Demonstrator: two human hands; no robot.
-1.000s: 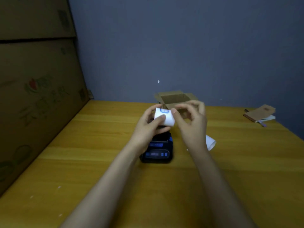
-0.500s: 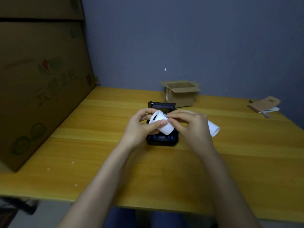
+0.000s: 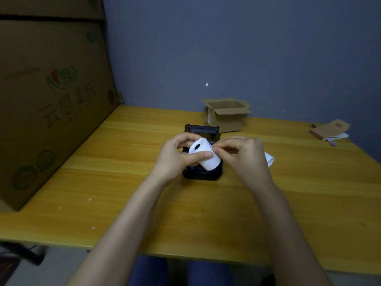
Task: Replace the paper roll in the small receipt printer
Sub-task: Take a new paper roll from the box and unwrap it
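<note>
A white paper roll (image 3: 207, 158) with a dark core hole is held tilted just above the small black receipt printer (image 3: 203, 174). The printer sits mid-table with its lid (image 3: 202, 129) swung open toward the back. My left hand (image 3: 177, 157) grips the roll from the left, thumb across its front. My right hand (image 3: 245, 157) pinches at the roll's upper edge, where a small blue sticker shows. Both hands hide most of the printer's paper bay.
A second white paper roll (image 3: 269, 158) lies on the wooden table (image 3: 123, 182) behind my right hand. A small open cardboard box (image 3: 226, 114) stands behind the printer. A large carton (image 3: 51, 100) walls the left side. A brown notebook (image 3: 329, 130) lies far right.
The view has tilted down and back, so the table's near edge now shows. The roll has turned, its core hole now facing me, and my right fingers have closed onto its upper edge.
</note>
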